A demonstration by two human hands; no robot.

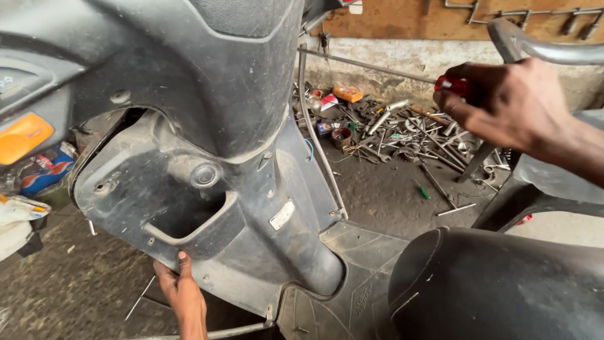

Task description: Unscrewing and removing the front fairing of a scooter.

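Beneath the scooter's grey inner leg-shield panel, the left hand presses its fingertips up against the panel's lower edge, gripping nothing I can make out. Well right of the panel and above it, the right hand is closed around a red-handled tool; its shaft is hidden, so its axis cannot be told. Past the panel, loose tools litter the floor.
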